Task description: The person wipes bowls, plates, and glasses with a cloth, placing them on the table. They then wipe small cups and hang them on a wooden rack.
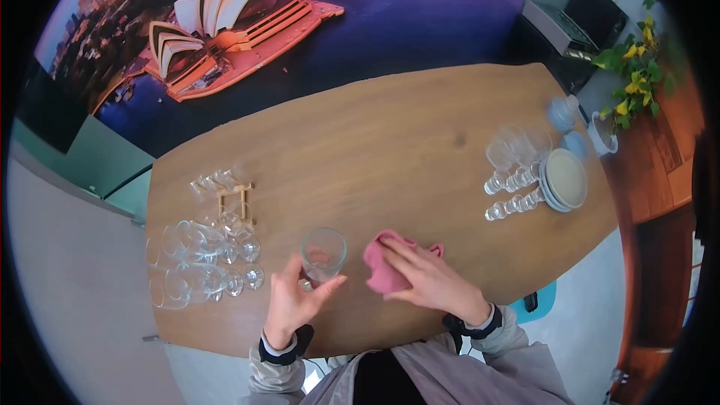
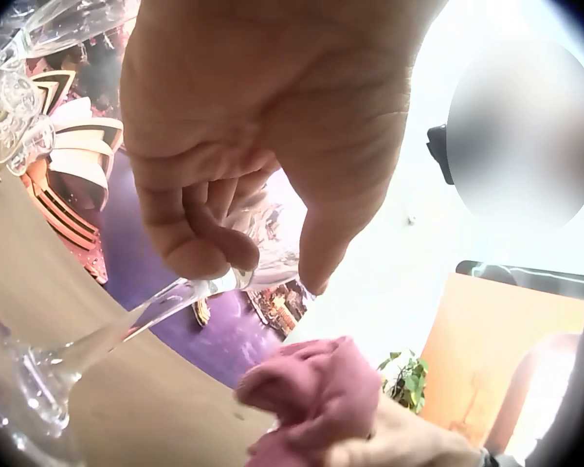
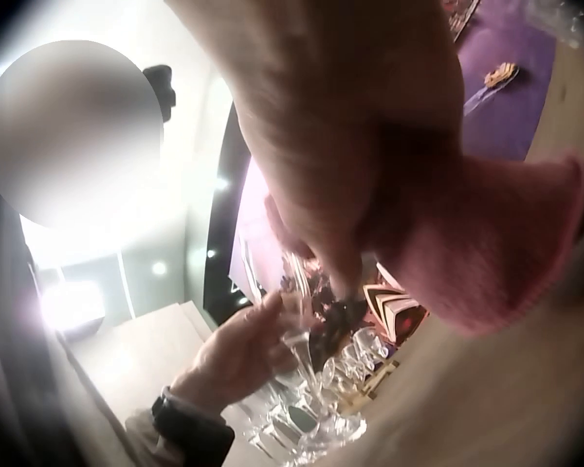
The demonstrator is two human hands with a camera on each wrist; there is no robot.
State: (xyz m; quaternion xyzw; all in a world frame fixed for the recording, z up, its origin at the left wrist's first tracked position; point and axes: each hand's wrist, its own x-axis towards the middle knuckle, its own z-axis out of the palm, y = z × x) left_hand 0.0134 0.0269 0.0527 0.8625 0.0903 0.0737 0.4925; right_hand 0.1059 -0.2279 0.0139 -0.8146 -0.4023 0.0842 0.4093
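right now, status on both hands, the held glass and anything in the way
Left hand grips stemmed glass. Right hand holds pink cloth, apart from glass. Nothing seen between glass and cloth.

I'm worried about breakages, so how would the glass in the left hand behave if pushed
The glass is probably fragile, as its clear wall looks thin. Its slim stem suggests it could tip if stood up and nudged. The smooth surface may feel slippery.

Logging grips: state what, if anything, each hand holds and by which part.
The left hand holds a stemmed glass by the lower bowl, near the stem. The right hand holds a bunched pink cloth; which part cannot be told.
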